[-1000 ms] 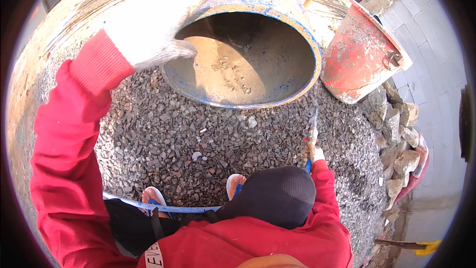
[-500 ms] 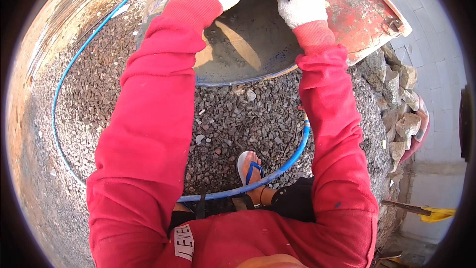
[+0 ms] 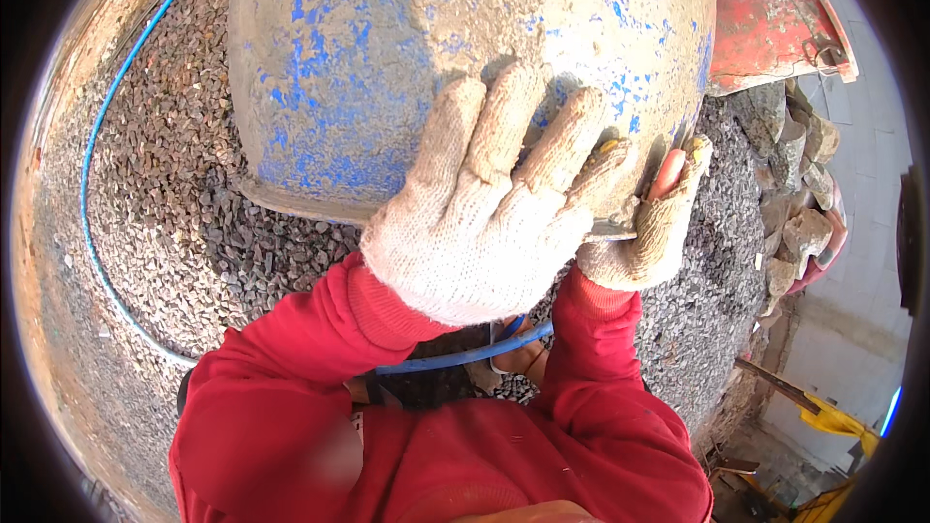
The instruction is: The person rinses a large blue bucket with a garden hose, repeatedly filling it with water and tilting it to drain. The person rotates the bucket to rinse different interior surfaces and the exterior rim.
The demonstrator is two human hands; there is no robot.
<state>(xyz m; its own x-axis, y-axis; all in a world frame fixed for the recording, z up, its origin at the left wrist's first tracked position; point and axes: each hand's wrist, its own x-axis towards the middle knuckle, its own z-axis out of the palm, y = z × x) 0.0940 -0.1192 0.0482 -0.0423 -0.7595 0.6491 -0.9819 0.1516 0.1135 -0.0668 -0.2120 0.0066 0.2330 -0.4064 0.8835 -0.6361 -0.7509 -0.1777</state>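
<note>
A large blue tub [image 3: 339, 107], worn and caked with dried cement, fills the upper middle with its outer wall facing me. My left hand [image 3: 465, 232], in a dirty white knit glove, lies against that wall with fingers spread and stretched out. To its right, my right hand [image 3: 644, 242] grips the tub's near rim. A fingertip shows bare through a gap in the right glove. The inside of the tub is hidden.
A red cement-smeared container [image 3: 770, 15] stands at the upper right. Broken stones [image 3: 799, 189] are piled along the pale wall [image 3: 857, 281]. Gravel [image 3: 184, 174] covers the ground. A blue hose [image 3: 92, 199] curves around the left and passes below my hands.
The tub has tipped toward me; its wet grey inside was visible and now its outer wall shows. Both hands have come nearer, and the left now lies spread on the wall.
</note>
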